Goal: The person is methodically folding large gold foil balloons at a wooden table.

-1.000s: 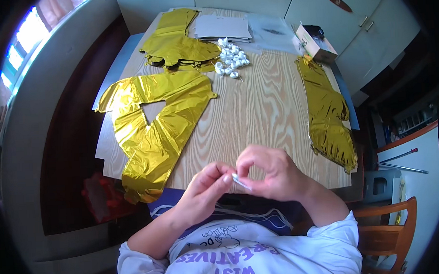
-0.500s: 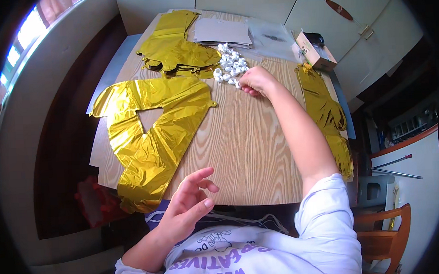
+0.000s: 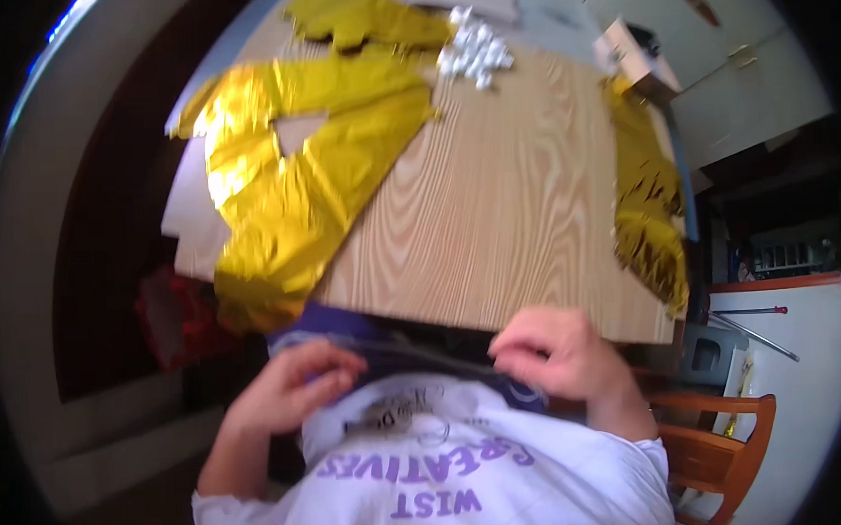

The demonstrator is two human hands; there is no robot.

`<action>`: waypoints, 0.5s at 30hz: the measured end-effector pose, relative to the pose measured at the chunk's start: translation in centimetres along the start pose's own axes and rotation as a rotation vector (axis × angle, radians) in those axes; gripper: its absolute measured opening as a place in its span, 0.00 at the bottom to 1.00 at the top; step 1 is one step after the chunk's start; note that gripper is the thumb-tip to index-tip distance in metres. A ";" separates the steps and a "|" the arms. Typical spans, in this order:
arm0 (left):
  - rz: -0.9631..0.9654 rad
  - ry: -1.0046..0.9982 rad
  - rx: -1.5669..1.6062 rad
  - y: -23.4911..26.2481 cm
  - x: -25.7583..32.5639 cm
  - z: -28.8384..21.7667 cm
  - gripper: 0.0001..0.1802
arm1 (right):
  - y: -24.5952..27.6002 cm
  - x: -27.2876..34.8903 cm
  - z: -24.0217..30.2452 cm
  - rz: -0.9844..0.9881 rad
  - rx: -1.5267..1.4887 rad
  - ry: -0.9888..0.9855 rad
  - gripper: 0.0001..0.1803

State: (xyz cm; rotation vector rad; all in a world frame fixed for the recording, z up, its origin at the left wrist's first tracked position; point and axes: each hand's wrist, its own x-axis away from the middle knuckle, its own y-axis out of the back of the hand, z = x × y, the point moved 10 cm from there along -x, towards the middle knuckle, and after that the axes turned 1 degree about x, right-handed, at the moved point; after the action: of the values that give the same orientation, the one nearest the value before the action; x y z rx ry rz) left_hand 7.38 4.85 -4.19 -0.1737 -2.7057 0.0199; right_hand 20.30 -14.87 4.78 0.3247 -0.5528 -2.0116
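Note:
My left hand (image 3: 304,385) hovers over my lap in front of the table's near edge, its fingers loosely bent and apart from the thumb, with nothing seen in it. Across from it, my right hand (image 3: 558,352) is closed with its fingers curled inward; motion blur hides whatever it may hold. A flat, uninflated gold foil balloon (image 3: 342,195) with a hole in it lies on the left of the table, untouched. Beyond it is a heap of small white plastic pieces (image 3: 475,52), too blurred to name.
More flat gold foil (image 3: 363,21) is stacked at the far left, and crumpled gold foil (image 3: 647,192) lies along the right edge of the wooden table (image 3: 502,193). A small box (image 3: 635,61) stands at the far right. A wooden chair (image 3: 719,446) is at my right.
My right hand has come back from the white pieces to the near edge. The left hand has lowered slightly leftward, its fingers more bent. The view has tilted down.

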 end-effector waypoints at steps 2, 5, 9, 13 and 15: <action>-0.102 -0.044 -0.397 1.6 -1.4 2.3 0.12 | -5.3 3.1 -1.4 0.038 0.007 -0.024 0.04; -0.232 0.037 -0.728 3.3 -2.2 5.3 0.13 | -10.4 4.7 -11.8 -0.113 0.018 -0.366 0.08; -0.220 -0.083 -0.888 2.7 -2.9 8.7 0.14 | -15.8 3.8 -20.6 0.019 -0.037 -0.494 0.14; -0.251 -0.116 -0.957 2.8 -2.5 10.4 0.16 | -18.1 0.8 -18.6 0.089 0.009 -0.296 0.15; -0.272 -0.092 -0.907 3.0 -2.1 10.8 0.16 | -18.6 -0.3 -15.4 0.109 0.100 -0.185 0.13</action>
State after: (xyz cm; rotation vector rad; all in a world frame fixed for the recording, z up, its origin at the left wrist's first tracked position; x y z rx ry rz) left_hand 5.14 7.74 -15.00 -0.0605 -2.5934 -1.2987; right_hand 13.28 -10.75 -17.98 0.1654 -0.7727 -1.9231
